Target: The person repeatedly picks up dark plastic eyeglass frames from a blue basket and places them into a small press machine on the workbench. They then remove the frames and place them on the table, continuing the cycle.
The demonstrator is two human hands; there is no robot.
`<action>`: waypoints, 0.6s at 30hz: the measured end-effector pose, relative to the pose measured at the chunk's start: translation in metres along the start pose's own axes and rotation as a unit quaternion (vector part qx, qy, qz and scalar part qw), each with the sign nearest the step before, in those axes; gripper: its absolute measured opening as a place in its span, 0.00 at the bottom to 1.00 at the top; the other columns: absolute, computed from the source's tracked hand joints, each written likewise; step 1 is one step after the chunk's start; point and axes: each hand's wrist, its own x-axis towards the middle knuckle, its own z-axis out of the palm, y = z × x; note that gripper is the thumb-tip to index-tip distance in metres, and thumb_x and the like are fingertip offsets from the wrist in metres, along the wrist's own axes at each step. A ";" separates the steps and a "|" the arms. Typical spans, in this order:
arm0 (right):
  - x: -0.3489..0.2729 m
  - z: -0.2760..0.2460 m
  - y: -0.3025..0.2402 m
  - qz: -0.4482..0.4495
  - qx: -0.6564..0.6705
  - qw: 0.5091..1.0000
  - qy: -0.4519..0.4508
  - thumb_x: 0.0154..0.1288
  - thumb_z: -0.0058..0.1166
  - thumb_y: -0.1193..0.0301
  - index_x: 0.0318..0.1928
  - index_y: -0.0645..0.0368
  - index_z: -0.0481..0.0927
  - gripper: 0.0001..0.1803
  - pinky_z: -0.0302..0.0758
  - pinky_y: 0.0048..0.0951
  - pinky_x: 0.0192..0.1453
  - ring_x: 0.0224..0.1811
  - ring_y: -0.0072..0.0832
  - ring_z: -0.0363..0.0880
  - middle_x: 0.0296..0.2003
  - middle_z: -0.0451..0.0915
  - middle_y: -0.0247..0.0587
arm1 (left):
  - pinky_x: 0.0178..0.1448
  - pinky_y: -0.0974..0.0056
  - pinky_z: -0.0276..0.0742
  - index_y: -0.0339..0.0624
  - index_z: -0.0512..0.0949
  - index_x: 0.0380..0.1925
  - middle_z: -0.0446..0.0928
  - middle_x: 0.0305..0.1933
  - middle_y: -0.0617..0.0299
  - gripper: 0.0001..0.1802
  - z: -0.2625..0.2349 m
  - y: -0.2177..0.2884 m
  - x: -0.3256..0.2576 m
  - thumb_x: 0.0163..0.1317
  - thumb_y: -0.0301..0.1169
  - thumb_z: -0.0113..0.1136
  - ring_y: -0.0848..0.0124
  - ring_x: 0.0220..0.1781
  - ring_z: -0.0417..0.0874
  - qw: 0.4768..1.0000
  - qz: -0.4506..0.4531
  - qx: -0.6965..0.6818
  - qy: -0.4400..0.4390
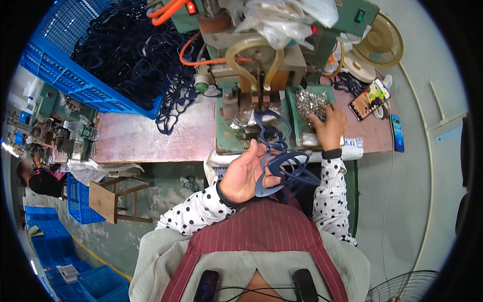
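My left hand (240, 177) is closed around several dark blue looped straps (289, 168), which fan out to its right. One strap (274, 128) reaches up to the head of a green press machine (261, 93); whether it touches the tooling cannot be made out. At the right, my right hand (333, 130) rests its fingertips on a pile of small shiny metal parts (309, 103) in a green tray (297, 121). Thumb and forefinger are bent, with a gap between them, and no part shows in them.
A blue crate (65, 80) heaped with dark straps stands on the table's left, some hanging over its rim. Beyond the tray lie a lit phone (370, 99), a blue phone-like object (397, 133) and a fan (380, 40). A wooden stool (108, 201) stands on the floor.
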 end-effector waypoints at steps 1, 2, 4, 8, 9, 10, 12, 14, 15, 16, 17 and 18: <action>0.000 0.000 -0.001 -0.004 -0.029 0.999 -0.012 0.47 0.69 0.58 0.38 0.53 0.85 0.18 0.62 0.46 0.60 0.57 0.46 0.69 0.56 0.75 0.45 | 0.56 0.56 0.80 0.37 0.64 0.62 0.71 0.61 0.47 0.30 -0.008 -0.003 0.002 0.75 0.51 0.34 0.57 0.54 0.81 1.000 0.015 0.021 0.002; 0.000 -0.002 -0.004 0.002 -0.035 0.999 -0.025 0.47 0.69 0.59 0.37 0.52 0.85 0.17 0.62 0.45 0.60 0.56 0.46 0.70 0.55 0.76 0.45 | 0.55 0.59 0.78 0.39 0.63 0.63 0.67 0.66 0.52 0.28 -0.014 -0.005 0.004 0.75 0.49 0.37 0.62 0.59 0.76 0.998 -0.016 0.029 -0.047; 0.000 -0.003 -0.003 0.010 -0.034 0.999 -0.034 0.46 0.69 0.61 0.36 0.50 0.86 0.14 0.63 0.45 0.59 0.55 0.45 0.70 0.52 0.77 0.44 | 0.62 0.57 0.72 0.40 0.62 0.65 0.64 0.70 0.54 0.28 -0.022 -0.017 0.005 0.73 0.47 0.43 0.63 0.66 0.69 0.966 -0.005 0.253 0.046; 0.000 0.004 0.006 0.025 0.011 1.000 -0.006 0.47 0.68 0.64 0.31 0.50 0.87 0.09 0.65 0.43 0.57 0.53 0.43 0.72 0.48 0.80 0.40 | 0.71 0.54 0.60 0.39 0.57 0.69 0.59 0.72 0.48 0.32 -0.017 -0.023 0.001 0.69 0.37 0.53 0.58 0.71 0.65 0.916 -0.036 0.380 -0.124; 0.000 0.004 0.008 0.029 0.027 0.999 0.005 0.47 0.68 0.65 0.30 0.50 0.87 0.08 0.65 0.43 0.57 0.53 0.42 0.72 0.47 0.81 0.39 | 0.72 0.53 0.59 0.39 0.56 0.70 0.58 0.72 0.47 0.33 -0.015 -0.025 0.000 0.68 0.35 0.54 0.58 0.71 0.64 0.893 -0.043 0.410 -0.178; -0.001 0.004 0.008 0.027 0.038 0.999 0.018 0.50 0.66 0.65 0.30 0.48 0.87 0.06 0.66 0.41 0.55 0.50 0.39 0.74 0.43 0.83 0.35 | 0.73 0.51 0.57 0.37 0.54 0.70 0.55 0.73 0.45 0.37 -0.017 -0.027 -0.001 0.65 0.31 0.58 0.58 0.72 0.64 0.883 -0.034 0.418 -0.212; 0.003 0.008 0.012 0.059 0.090 0.994 0.003 0.51 0.66 0.64 0.29 0.48 0.88 0.05 0.67 0.41 0.54 0.47 0.38 0.76 0.38 0.84 0.33 | 0.72 0.51 0.58 0.37 0.51 0.71 0.53 0.74 0.46 0.43 -0.014 -0.045 0.005 0.61 0.32 0.62 0.57 0.71 0.64 0.844 0.019 0.505 -0.179; 0.007 0.012 0.012 0.086 0.099 0.991 0.015 0.52 0.64 0.62 0.29 0.47 0.88 0.06 0.69 0.40 0.49 0.41 0.38 0.78 0.30 0.85 0.32 | 0.71 0.51 0.58 0.40 0.49 0.72 0.50 0.76 0.46 0.47 -0.006 -0.058 0.024 0.59 0.35 0.66 0.52 0.69 0.66 0.600 0.111 0.766 -0.202; 0.009 0.014 0.009 0.109 0.103 0.988 0.038 0.52 0.65 0.62 0.29 0.47 0.88 0.06 0.70 0.40 0.47 0.40 0.39 0.78 0.30 0.85 0.34 | 0.72 0.52 0.55 0.40 0.49 0.72 0.45 0.77 0.45 0.49 0.002 -0.065 0.032 0.56 0.35 0.67 0.48 0.71 0.60 0.563 0.027 0.807 -0.176; 0.012 0.017 0.007 0.112 0.077 0.990 0.042 0.52 0.65 0.62 0.29 0.47 0.88 0.06 0.70 0.40 0.46 0.39 0.40 0.78 0.30 0.85 0.35 | 0.73 0.51 0.53 0.41 0.51 0.72 0.43 0.77 0.45 0.48 -0.022 -0.080 0.041 0.56 0.37 0.66 0.47 0.72 0.56 0.546 0.045 0.815 -0.191; 0.011 0.018 0.008 0.118 0.046 0.991 0.040 0.52 0.65 0.61 0.30 0.46 0.89 0.07 0.70 0.40 0.46 0.39 0.40 0.78 0.30 0.85 0.35 | 0.73 0.51 0.50 0.42 0.52 0.72 0.41 0.77 0.44 0.48 -0.053 -0.095 0.043 0.55 0.38 0.66 0.46 0.73 0.52 0.535 0.059 0.818 -0.205; 0.006 0.018 0.013 0.102 0.052 0.993 0.030 0.52 0.65 0.61 0.30 0.47 0.89 0.07 0.70 0.41 0.46 0.39 0.40 0.78 0.30 0.85 0.35 | 0.74 0.51 0.47 0.43 0.54 0.72 0.39 0.78 0.46 0.46 -0.070 -0.102 0.039 0.57 0.41 0.65 0.46 0.74 0.46 0.535 0.067 0.806 -0.243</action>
